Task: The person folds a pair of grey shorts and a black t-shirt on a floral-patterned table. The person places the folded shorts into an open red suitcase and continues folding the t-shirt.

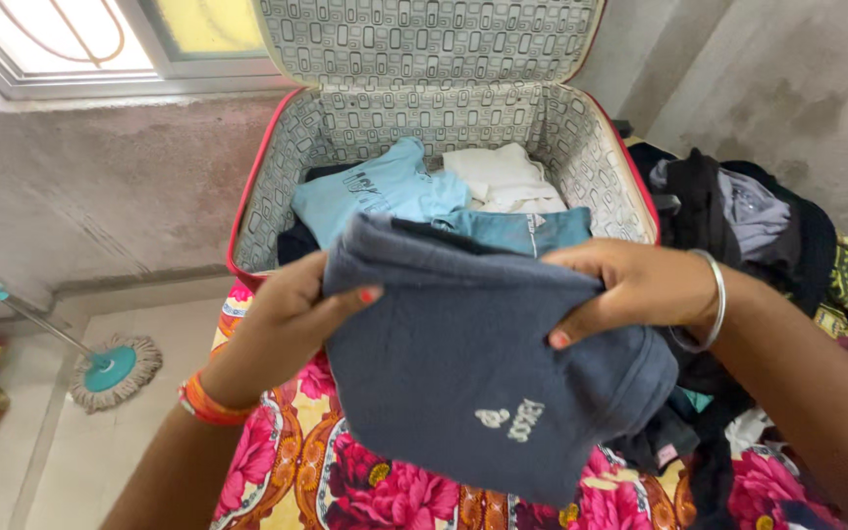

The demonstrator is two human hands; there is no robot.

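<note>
just one cam, head-mounted, looking down and forward over person's own arms. close range, hands fill mid-frame. open suitcase [444,128] straight ahead, window [100,39] top left, floor with mop [110,368] at left edge.

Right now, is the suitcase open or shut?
Open: the suitcase lid stands raised, showing its patterned lining and folded clothes inside.

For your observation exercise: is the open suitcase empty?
No, the suitcase already holds folded clothes: a light blue shirt, a white garment and a teal one.
</note>
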